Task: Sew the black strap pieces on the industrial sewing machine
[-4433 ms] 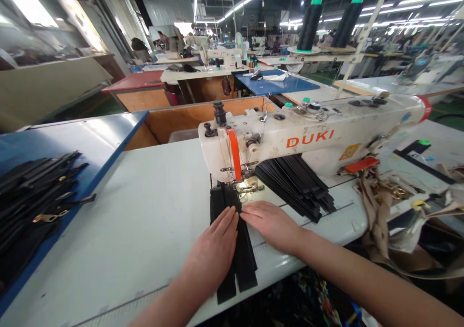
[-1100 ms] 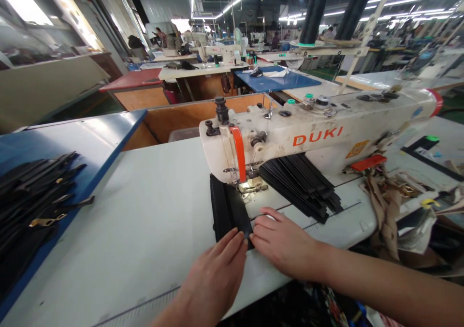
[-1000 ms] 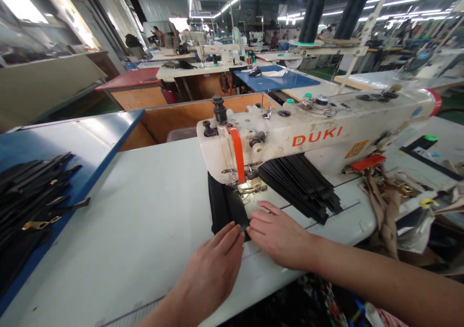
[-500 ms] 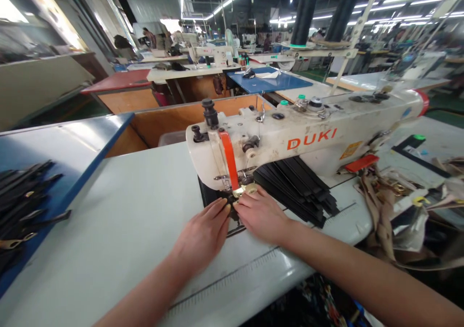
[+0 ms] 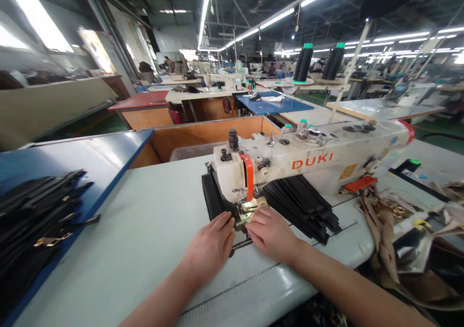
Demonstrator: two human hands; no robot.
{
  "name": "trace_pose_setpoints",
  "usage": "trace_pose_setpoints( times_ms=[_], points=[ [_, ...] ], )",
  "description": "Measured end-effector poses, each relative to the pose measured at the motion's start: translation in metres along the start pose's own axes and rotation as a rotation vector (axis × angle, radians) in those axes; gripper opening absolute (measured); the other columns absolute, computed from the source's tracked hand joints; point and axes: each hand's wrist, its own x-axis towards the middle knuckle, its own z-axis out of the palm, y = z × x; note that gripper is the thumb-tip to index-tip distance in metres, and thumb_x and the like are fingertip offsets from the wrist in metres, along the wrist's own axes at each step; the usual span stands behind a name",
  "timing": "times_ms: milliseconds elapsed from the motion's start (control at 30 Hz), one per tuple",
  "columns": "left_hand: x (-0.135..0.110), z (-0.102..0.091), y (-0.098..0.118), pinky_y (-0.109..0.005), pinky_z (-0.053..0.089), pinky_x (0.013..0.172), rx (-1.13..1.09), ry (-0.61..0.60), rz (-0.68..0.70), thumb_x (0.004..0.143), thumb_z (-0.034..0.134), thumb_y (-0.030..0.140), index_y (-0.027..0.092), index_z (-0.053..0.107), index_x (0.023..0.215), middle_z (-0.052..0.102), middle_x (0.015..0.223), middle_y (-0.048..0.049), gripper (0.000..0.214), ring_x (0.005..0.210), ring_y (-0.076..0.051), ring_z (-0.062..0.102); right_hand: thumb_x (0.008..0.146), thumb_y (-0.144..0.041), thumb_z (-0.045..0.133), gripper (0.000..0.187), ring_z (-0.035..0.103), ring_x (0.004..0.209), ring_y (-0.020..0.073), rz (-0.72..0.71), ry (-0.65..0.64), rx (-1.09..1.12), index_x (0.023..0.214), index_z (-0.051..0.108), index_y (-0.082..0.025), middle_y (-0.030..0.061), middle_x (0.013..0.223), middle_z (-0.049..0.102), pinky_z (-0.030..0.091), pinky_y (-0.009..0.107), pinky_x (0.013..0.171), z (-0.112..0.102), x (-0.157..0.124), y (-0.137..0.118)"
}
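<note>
A white sewing machine (image 5: 311, 157) with an orange-red guard (image 5: 247, 177) at its needle end stands on the pale table. Beside the needle end lies a black strip (image 5: 212, 199), its near part running down to my left hand (image 5: 212, 240). The fingers of that hand are pressed together on the strip, close to the needle area. Right of the needle, my right hand (image 5: 271, 232) has its fingers curled together beside a brass-coloured guide (image 5: 252, 206). Whatever its fingertips grip is hidden. A fanned stack of black strips (image 5: 300, 203) lies under the machine arm.
On the blue-edged table at left is a pile of black straps (image 5: 47, 220) with metal zipper pulls. Tan straps and scraps (image 5: 384, 230) crowd the right end. Black thread cones (image 5: 303, 63) stand behind the machine. A wooden bin (image 5: 203, 131) borders the table's far side.
The head view has tilted upward, so the scene sits lower. My hands are slightly farther apart. More of the black strip shows to the left of the needle end.
</note>
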Motion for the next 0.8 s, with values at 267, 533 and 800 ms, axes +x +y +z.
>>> trace_pose_setpoints(
  times_ms=[267,533,800],
  points=[
    [-0.076,-0.042,0.056,-0.031,0.051,0.094,-0.174,-0.095,-0.112,0.083,0.052,0.014,0.015,0.061,0.119,0.062,0.126,-0.0119,0.037,0.116,-0.023,0.058,0.091,-0.016,0.049,0.019,0.055,0.092,0.0206,-0.096,-0.025,0.281,0.1,0.066,-0.016,0.0079,0.093,0.064,0.046,0.035,0.086,0.008,-0.014,-0.04],
    [-0.074,-0.068,0.012,-0.037,0.047,0.098,-1.07,0.136,-1.36,0.07,0.066,0.031,0.017,0.062,0.111,0.06,0.126,-0.0118,0.044,0.121,-0.028,0.053,0.085,-0.013,0.052,0.021,0.058,0.093,0.0202,-0.09,-0.046,0.346,0.1,0.066,-0.018,0.0074,0.099,0.065,0.048,0.032,0.088,0.016,-0.015,-0.055],
    [-0.055,-0.028,-0.001,-0.022,0.044,0.044,-1.109,-0.177,-1.395,0.076,0.068,0.024,0.013,0.061,0.086,0.061,0.06,0.0019,0.017,0.048,-0.012,0.058,0.092,-0.02,0.047,0.018,0.064,0.079,0.0183,-0.332,0.224,0.244,0.096,0.065,-0.019,0.0058,0.085,0.069,0.053,0.026,0.075,0.063,-0.021,-0.03]
  ],
)
